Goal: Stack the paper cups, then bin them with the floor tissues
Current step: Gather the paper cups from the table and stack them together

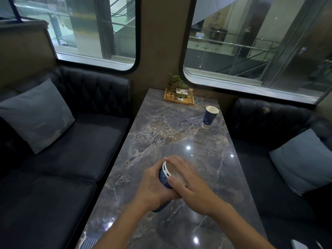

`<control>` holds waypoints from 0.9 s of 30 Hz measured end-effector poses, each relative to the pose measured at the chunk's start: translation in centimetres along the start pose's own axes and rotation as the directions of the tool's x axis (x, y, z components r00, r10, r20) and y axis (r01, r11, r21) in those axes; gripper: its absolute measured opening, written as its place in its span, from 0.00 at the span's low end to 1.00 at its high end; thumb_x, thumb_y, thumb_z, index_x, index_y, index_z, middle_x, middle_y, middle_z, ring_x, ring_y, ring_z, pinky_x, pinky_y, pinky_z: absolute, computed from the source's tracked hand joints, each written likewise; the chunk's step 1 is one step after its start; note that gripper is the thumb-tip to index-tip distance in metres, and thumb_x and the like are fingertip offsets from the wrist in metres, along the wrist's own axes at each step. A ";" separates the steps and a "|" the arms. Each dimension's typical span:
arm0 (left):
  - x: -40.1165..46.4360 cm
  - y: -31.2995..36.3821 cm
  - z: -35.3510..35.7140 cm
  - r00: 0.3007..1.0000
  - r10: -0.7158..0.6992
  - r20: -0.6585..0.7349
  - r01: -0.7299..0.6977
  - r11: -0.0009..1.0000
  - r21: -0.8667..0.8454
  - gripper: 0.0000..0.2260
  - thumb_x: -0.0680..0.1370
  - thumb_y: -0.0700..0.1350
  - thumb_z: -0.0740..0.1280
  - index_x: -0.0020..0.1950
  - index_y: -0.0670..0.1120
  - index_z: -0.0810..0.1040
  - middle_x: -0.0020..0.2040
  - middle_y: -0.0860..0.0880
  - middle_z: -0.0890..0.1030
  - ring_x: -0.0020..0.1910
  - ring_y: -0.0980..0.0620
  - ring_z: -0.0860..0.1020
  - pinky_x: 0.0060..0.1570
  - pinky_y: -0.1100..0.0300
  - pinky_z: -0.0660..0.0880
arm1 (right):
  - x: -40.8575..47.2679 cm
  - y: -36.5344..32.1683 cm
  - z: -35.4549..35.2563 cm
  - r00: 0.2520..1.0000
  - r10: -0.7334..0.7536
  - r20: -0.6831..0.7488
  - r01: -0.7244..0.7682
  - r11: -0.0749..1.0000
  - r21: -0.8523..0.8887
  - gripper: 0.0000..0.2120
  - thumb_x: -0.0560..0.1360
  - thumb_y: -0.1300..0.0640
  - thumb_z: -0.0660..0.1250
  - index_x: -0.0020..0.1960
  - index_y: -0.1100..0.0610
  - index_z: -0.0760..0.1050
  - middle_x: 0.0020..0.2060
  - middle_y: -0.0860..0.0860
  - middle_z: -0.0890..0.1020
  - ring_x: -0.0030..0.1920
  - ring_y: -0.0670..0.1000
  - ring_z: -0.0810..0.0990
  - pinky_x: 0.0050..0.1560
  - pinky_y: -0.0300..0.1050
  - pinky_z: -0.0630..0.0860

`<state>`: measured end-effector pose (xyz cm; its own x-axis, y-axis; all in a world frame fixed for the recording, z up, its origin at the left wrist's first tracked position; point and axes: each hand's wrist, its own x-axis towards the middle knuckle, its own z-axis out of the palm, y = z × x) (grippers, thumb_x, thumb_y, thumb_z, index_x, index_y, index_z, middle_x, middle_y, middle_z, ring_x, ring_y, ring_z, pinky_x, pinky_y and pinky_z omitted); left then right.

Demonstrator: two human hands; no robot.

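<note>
A stack of dark blue paper cups [163, 177] with white rims is held over the marble table [158, 126]. My left hand [152, 186] wraps around the stack's side from the left. My right hand [188, 182] lies flat over the stack's open top, thumb against the blue wall. Another blue paper cup [210, 117] stands upright and alone near the table's far right edge. No floor tissues or bin are in view.
A wooden tray [179, 100] with a small plant and small items sits at the table's far end by the wall. Dark sofas with grey cushions [36, 115] [303, 159] flank the table on both sides. Windows are behind.
</note>
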<state>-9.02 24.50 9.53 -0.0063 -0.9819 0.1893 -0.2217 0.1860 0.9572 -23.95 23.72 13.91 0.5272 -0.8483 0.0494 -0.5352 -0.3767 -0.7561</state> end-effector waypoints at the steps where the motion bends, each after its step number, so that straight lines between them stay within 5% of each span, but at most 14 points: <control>1: 0.0 0.0 0.0 1.000 -0.003 0.007 0.003 1.000 -0.003 0.26 0.57 0.42 0.80 0.51 0.58 0.79 0.43 0.56 0.86 0.39 0.59 0.85 0.33 0.70 0.78 | 0.0 0.1 -0.1 1.000 0.006 0.002 -0.006 1.000 0.009 0.24 0.77 0.39 0.55 0.72 0.36 0.59 0.73 0.38 0.63 0.75 0.39 0.57 0.75 0.53 0.60; 8: 0.6 0.0 0.1 0.998 -0.023 0.058 0.026 0.999 -0.041 0.25 0.57 0.39 0.82 0.51 0.54 0.81 0.44 0.50 0.87 0.41 0.54 0.86 0.37 0.64 0.80 | 0.1 0.7 -0.4 0.999 0.034 0.024 -0.035 0.998 0.049 0.24 0.76 0.40 0.56 0.72 0.37 0.60 0.75 0.41 0.63 0.76 0.43 0.57 0.75 0.57 0.59; 16: 2.1 -0.3 0.3 0.993 -0.038 0.114 0.045 0.997 -0.057 0.26 0.58 0.41 0.82 0.52 0.56 0.80 0.46 0.53 0.87 0.42 0.57 0.85 0.37 0.69 0.78 | 1.3 2.1 -1.3 0.999 0.030 0.022 -0.032 0.997 0.075 0.23 0.76 0.41 0.58 0.71 0.38 0.63 0.70 0.38 0.66 0.72 0.40 0.62 0.73 0.51 0.63; 24: 4.6 -1.7 0.8 0.988 -0.054 0.147 0.051 0.998 0.026 0.33 0.56 0.59 0.84 0.57 0.60 0.75 0.50 0.60 0.84 0.42 0.60 0.85 0.34 0.68 0.78 | 4.2 4.7 -3.2 0.979 0.140 -0.151 -0.111 0.976 0.187 0.20 0.74 0.38 0.60 0.66 0.38 0.69 0.63 0.36 0.73 0.64 0.37 0.72 0.65 0.45 0.72; 27: 5.3 -2.9 0.8 0.992 -0.011 0.129 -0.003 0.994 0.105 0.33 0.57 0.59 0.84 0.59 0.58 0.75 0.49 0.61 0.84 0.42 0.62 0.84 0.37 0.74 0.75 | 5.5 5.9 -4.3 0.964 0.211 -0.164 -0.162 0.950 0.267 0.18 0.75 0.41 0.61 0.65 0.39 0.71 0.62 0.39 0.75 0.63 0.41 0.75 0.65 0.50 0.73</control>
<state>-9.17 18.75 7.54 -0.1297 -0.9803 0.1492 -0.3229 0.1840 0.9284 -27.01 15.26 12.53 0.2875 -0.9578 -0.0049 -0.4175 -0.1207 -0.9006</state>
